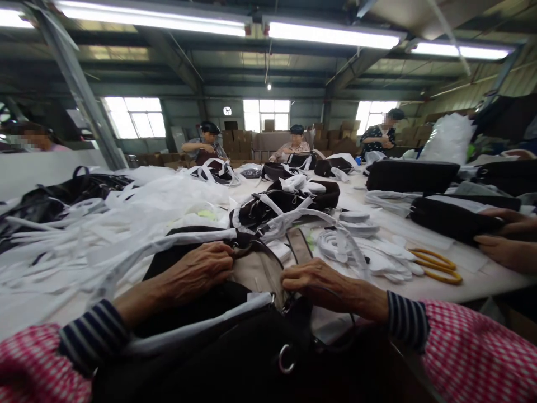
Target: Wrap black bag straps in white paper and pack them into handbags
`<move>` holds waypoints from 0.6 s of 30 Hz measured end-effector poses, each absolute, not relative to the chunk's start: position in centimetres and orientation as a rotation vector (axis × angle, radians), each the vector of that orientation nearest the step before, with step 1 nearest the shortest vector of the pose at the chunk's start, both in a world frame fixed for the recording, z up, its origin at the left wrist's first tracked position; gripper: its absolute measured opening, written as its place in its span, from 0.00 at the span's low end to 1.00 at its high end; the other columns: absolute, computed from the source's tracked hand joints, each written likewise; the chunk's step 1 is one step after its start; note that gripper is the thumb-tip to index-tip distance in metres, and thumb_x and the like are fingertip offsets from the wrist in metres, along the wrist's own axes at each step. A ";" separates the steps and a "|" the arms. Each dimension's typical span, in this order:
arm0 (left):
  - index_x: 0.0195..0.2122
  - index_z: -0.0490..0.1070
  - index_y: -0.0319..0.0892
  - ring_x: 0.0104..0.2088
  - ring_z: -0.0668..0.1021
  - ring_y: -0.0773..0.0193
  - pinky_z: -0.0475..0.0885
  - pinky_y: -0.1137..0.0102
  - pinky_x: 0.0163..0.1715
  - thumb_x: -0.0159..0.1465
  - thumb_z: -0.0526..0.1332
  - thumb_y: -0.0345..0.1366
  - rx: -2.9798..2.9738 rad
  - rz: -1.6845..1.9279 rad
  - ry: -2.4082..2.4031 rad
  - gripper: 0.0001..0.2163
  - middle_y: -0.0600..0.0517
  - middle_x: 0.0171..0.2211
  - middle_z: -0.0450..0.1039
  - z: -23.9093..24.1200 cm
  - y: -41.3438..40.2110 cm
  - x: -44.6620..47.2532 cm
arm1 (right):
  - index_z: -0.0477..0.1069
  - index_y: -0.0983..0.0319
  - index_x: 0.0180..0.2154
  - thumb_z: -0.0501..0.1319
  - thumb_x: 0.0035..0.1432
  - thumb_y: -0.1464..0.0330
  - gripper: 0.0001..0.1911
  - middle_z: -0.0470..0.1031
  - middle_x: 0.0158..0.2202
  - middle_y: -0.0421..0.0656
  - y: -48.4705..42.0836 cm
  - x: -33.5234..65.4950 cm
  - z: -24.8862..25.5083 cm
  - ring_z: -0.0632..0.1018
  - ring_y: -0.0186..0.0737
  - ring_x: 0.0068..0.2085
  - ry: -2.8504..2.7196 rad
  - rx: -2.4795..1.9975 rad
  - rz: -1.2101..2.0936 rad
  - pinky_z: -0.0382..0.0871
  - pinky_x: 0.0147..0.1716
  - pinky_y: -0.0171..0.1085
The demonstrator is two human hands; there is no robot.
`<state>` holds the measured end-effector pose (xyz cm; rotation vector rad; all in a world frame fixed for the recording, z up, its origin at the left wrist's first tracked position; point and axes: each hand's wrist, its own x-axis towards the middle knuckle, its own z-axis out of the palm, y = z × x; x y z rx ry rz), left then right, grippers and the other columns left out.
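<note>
So the black bag [201, 364] is right up at the near edge of the table [482, 282], gaping open, beige lining [255, 271] showing. Left hand [207, 263] has its fingers curled onto the opening's rim, right hand's [314, 281] are pinching the other side. Yellow loop handles [451, 265] lie toward the right edge.

Black bag [226, 358], beige fabric [257, 270], pink-and-white checked sleeves [470, 338], navy striped cuffs [406, 320], yellow scissor handles [456, 277]
</note>
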<state>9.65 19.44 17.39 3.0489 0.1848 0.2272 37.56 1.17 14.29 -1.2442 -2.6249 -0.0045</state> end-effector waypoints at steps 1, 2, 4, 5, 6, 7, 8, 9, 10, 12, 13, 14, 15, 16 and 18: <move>0.38 0.74 0.43 0.49 0.75 0.58 0.68 0.65 0.54 0.76 0.51 0.37 3.036 0.240 0.247 0.13 0.49 0.46 0.76 16.4 19.5 9.9 | 0.67 0.62 0.36 0.50 0.70 0.79 0.11 0.72 0.38 0.42 1.2 37.8 13.7 0.72 0.36 0.36 -2.599 -1.239 0.066 0.62 0.36 0.35; 0.42 0.74 0.43 0.49 0.75 0.58 0.68 0.65 0.53 0.75 0.53 0.37 3.024 0.259 0.303 0.10 0.49 0.47 0.76 15.8 19.7 10.1 | 0.67 0.62 0.35 0.52 0.68 0.78 0.11 0.73 0.38 0.43 1.2 37.8 13.3 0.72 0.37 0.36 -2.576 -1.230 0.125 0.63 0.38 0.36; 0.49 0.73 0.45 0.48 0.75 0.58 0.68 0.65 0.51 0.74 0.56 0.37 3.024 0.288 0.366 0.08 0.50 0.48 0.75 15.4 19.9 10.7 | 0.67 0.62 0.33 0.54 0.63 0.80 0.10 0.73 0.37 0.43 1.6 37.8 13.2 0.72 0.37 0.37 -2.537 -1.224 0.225 0.64 0.40 0.36; 0.51 0.72 0.46 0.48 0.75 0.58 0.68 0.64 0.50 0.74 0.57 0.37 3.042 0.281 0.361 0.09 0.50 0.48 0.75 15.6 20.0 11.1 | 0.68 0.62 0.32 0.55 0.60 0.81 0.09 0.73 0.37 0.43 1.9 37.7 13.4 0.72 0.37 0.37 -2.520 -1.230 0.271 0.64 0.41 0.36; 0.51 0.72 0.46 0.48 0.75 0.57 0.67 0.64 0.50 0.74 0.56 0.36 3.072 0.270 0.335 0.09 0.51 0.47 0.75 16.0 20.1 11.5 | 0.70 0.63 0.32 0.56 0.57 0.82 0.10 0.74 0.37 0.43 2.3 37.6 13.6 0.73 0.37 0.38 -2.503 -1.239 0.320 0.65 0.42 0.36; 0.50 0.73 0.46 0.49 0.74 0.57 0.66 0.63 0.51 0.75 0.55 0.36 3.112 0.258 0.290 0.09 0.51 0.46 0.75 16.3 20.1 11.9 | 0.72 0.63 0.32 0.57 0.54 0.82 0.11 0.75 0.38 0.43 2.8 37.5 13.9 0.75 0.38 0.39 -2.474 -1.252 0.385 0.66 0.43 0.36; 0.48 0.73 0.46 0.50 0.73 0.56 0.65 0.62 0.52 0.75 0.53 0.35 3.161 0.254 0.233 0.09 0.50 0.47 0.76 16.6 20.2 12.3 | 0.74 0.63 0.33 0.57 0.53 0.82 0.12 0.77 0.39 0.44 3.4 37.5 14.2 0.76 0.38 0.40 -2.429 -1.273 0.473 0.67 0.45 0.36; 0.47 0.73 0.46 0.52 0.72 0.55 0.64 0.60 0.53 0.75 0.53 0.33 3.210 0.269 0.189 0.09 0.50 0.48 0.75 16.8 20.3 12.7 | 0.76 0.64 0.34 0.57 0.52 0.82 0.13 0.79 0.39 0.44 4.0 37.4 14.4 0.78 0.38 0.41 -2.361 -1.299 0.584 0.68 0.45 0.36; 0.47 0.74 0.46 0.55 0.70 0.53 0.63 0.58 0.54 0.75 0.54 0.33 3.256 0.305 0.174 0.09 0.49 0.51 0.75 16.8 20.3 13.1 | 0.77 0.64 0.35 0.57 0.53 0.81 0.13 0.80 0.39 0.44 4.6 37.3 14.4 0.79 0.38 0.40 -2.266 -1.331 0.704 0.70 0.43 0.36; 0.48 0.75 0.47 0.58 0.67 0.50 0.63 0.54 0.54 0.73 0.56 0.34 3.322 0.382 0.240 0.08 0.47 0.56 0.72 16.4 20.3 13.9 | 0.78 0.65 0.38 0.57 0.58 0.78 0.12 0.81 0.34 0.44 5.9 37.1 14.3 0.80 0.38 0.34 -2.037 -1.438 0.845 0.72 0.37 0.35; 0.49 0.75 0.48 0.60 0.66 0.48 0.63 0.53 0.53 0.73 0.57 0.35 3.342 0.407 0.304 0.08 0.46 0.59 0.70 16.0 20.3 14.2 | 0.78 0.66 0.39 0.57 0.61 0.75 0.11 0.81 0.32 0.43 6.6 36.8 14.2 0.80 0.38 0.32 -1.961 -1.507 0.810 0.72 0.34 0.35; 0.50 0.76 0.48 0.61 0.66 0.46 0.64 0.51 0.52 0.73 0.57 0.36 3.358 0.420 0.367 0.09 0.46 0.61 0.68 15.6 20.3 14.4 | 0.78 0.66 0.40 0.58 0.63 0.73 0.10 0.80 0.30 0.43 7.2 36.5 14.1 0.80 0.39 0.31 -1.921 -1.585 0.696 0.72 0.34 0.35; 0.52 0.75 0.49 0.62 0.65 0.44 0.65 0.50 0.51 0.74 0.56 0.36 3.376 0.420 0.419 0.11 0.45 0.63 0.67 15.1 20.2 14.5 | 0.79 0.65 0.41 0.58 0.65 0.71 0.10 0.81 0.31 0.44 7.9 36.1 14.1 0.80 0.40 0.32 -1.913 -1.668 0.529 0.71 0.35 0.36; 0.55 0.74 0.49 0.63 0.64 0.43 0.66 0.49 0.51 0.74 0.54 0.35 3.399 0.409 0.453 0.13 0.44 0.64 0.66 14.7 20.2 14.6 | 0.80 0.64 0.42 0.59 0.66 0.69 0.11 0.82 0.34 0.45 8.6 35.6 14.1 0.81 0.41 0.35 -1.932 -1.751 0.343 0.71 0.38 0.37; 0.61 0.70 0.48 0.65 0.62 0.41 0.67 0.48 0.49 0.73 0.51 0.31 3.434 0.398 0.510 0.18 0.43 0.67 0.63 14.1 20.1 14.6 | 0.81 0.61 0.44 0.60 0.67 0.67 0.11 0.83 0.40 0.47 9.9 34.6 14.3 0.82 0.44 0.42 -1.990 -1.897 0.049 0.71 0.44 0.39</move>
